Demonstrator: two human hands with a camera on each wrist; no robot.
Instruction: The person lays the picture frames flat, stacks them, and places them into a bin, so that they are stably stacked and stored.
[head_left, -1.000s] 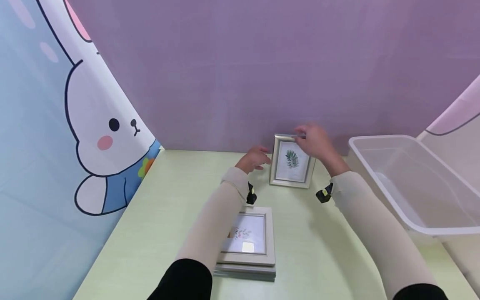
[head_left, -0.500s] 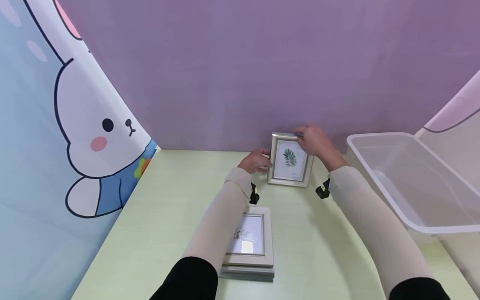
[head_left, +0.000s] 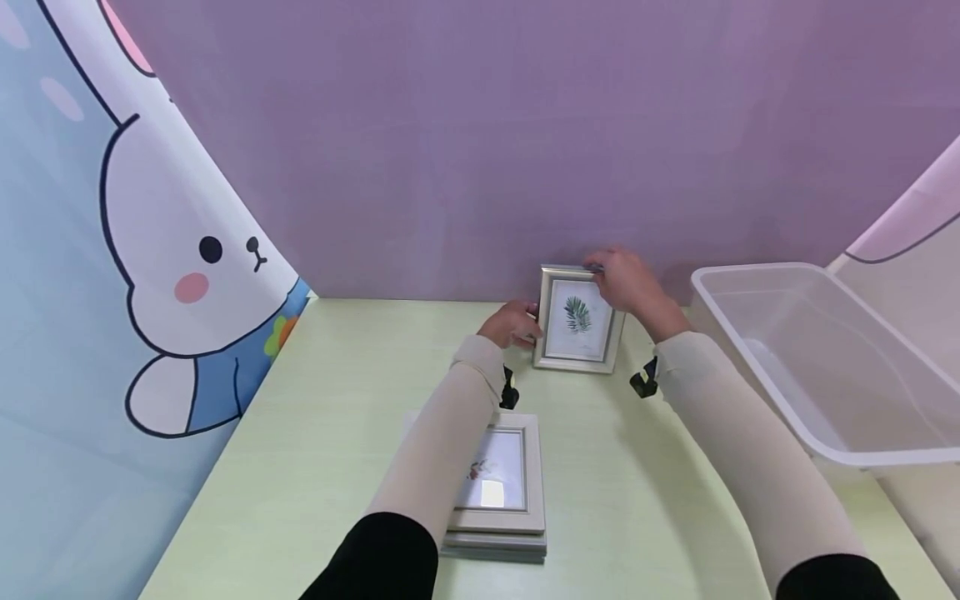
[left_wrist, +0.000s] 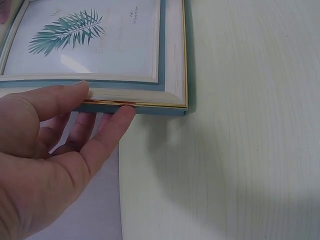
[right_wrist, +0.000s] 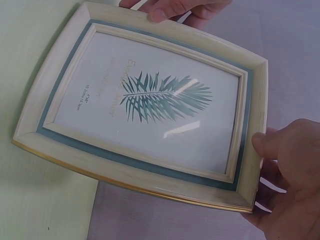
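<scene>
A picture frame with a green palm-leaf print stands upright at the table's back edge, leaning slightly back. My left hand holds its left side. In the left wrist view the thumb lies at the front of that side, with fingertips along the outer edge. My right hand grips the top near the right corner. Seen from the right wrist, its thumb presses the front border of the frame and its fingers go behind. A stack of picture frames, partly hidden by my left sleeve, lies closer to me.
A translucent plastic bin stands at the right, near my right forearm. A purple wall rises right behind the table. At the left hangs a blue cloth with a cartoon rabbit.
My left hand has moved right and taken hold of the frame's left side. My right fingers have closed on its top edge. The view has shifted slightly.
</scene>
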